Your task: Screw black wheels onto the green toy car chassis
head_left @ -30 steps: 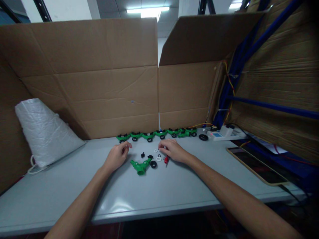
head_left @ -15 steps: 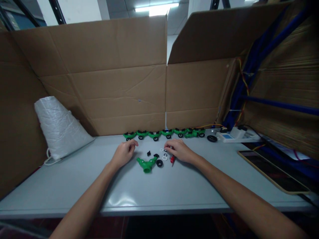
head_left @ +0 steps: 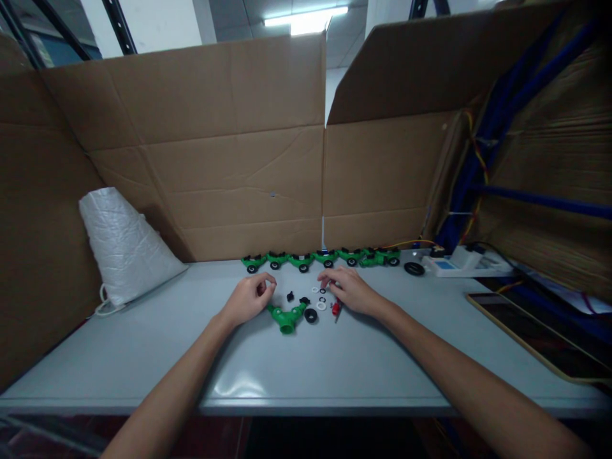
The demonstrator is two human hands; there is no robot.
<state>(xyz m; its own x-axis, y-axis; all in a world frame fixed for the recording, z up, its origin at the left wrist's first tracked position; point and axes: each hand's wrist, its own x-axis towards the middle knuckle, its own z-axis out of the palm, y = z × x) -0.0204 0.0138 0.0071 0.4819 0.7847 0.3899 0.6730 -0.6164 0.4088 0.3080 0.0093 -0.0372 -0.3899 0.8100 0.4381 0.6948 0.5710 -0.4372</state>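
Observation:
My left hand [head_left: 251, 298] rests just left of a green Y-shaped hose splitter [head_left: 287, 320]; its fingers are loosely bent, with a gap between thumb and forefinger. A small black part [head_left: 290, 296] lies to the right of its fingertips. My right hand [head_left: 349, 288] hovers low over the table with fingers apart, near a white ring [head_left: 315, 289] and a small black ring [head_left: 322, 291]. Beneath it, a red part with a thin metal tip [head_left: 336, 310] is partly covered. A larger white ring [head_left: 321, 306] and a thick black ring [head_left: 310, 315] lie beside the splitter.
Several green Y-shaped splitters [head_left: 301, 262] stand in a row along the back cardboard wall [head_left: 239, 172]. A black disc [head_left: 414, 268], a power strip [head_left: 471, 264] and a dark flat device [head_left: 530, 331] are on the right. A white foam bag [head_left: 127, 248] stands at left.
My left hand has come slightly closer to the splitter, overlapping its left arm. My right fingers have shifted off the small black ring, which now shows more. The view has turned a little left.

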